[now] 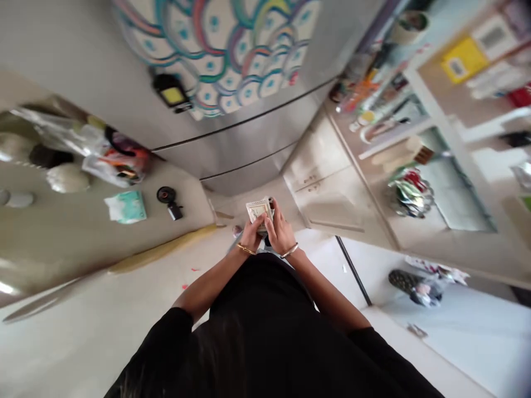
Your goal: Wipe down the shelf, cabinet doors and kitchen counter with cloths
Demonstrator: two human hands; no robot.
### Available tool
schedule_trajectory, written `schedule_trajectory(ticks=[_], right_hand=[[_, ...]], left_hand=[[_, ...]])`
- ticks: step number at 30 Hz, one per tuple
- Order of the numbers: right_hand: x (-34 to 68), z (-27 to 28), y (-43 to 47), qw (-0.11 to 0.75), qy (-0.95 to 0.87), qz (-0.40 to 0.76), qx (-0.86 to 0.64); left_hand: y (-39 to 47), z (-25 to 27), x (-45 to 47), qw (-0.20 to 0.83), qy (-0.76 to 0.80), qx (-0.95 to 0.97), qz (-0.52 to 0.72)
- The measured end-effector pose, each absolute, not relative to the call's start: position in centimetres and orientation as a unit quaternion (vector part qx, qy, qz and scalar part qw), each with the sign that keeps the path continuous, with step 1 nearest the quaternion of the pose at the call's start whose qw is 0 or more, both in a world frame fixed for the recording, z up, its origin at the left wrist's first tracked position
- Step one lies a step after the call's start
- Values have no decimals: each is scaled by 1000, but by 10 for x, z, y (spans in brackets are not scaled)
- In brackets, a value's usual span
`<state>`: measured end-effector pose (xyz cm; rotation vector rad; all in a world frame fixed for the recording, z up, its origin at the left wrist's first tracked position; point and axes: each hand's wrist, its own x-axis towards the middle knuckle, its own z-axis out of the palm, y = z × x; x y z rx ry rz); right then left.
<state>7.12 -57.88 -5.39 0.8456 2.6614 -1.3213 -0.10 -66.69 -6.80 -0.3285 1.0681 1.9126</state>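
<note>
In front of my body both hands meet around a small flat cream packet [256,208] with a printed border and a jagged-looking top edge; its exact kind is too small to make out. My left hand [250,236], with a gold bangle at the wrist, is closed on the packet's lower left side, thumb across its face. My right hand [282,232], wearing a silver bangle, is closed around the right side, its thumb also on the front. Something dark shows by the right fingertips, mostly hidden.
Ahead stands a grey fridge [257,141] with a patterned sheet. A table [136,237] on the left bears a tissue pack [126,207], a small black device [169,202] and a plastic bag [120,163]. White cabinets [327,177] and cluttered shelves [440,105] fill the right.
</note>
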Motion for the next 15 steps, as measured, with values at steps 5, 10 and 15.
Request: schedule_trajectory(ticks=[5,10,15], right_hand=[[12,-62,-639,104,865,-458,175],[-33,-66,-693,128,859,-480,121],[-71,-74,-733,206,885,-418,20]], left_hand=[[-750,-76,-49,406,460,-178,770],[-813,-81,-80,314,455,-202,809],[-857,-90,-100,244,459,-253,816]])
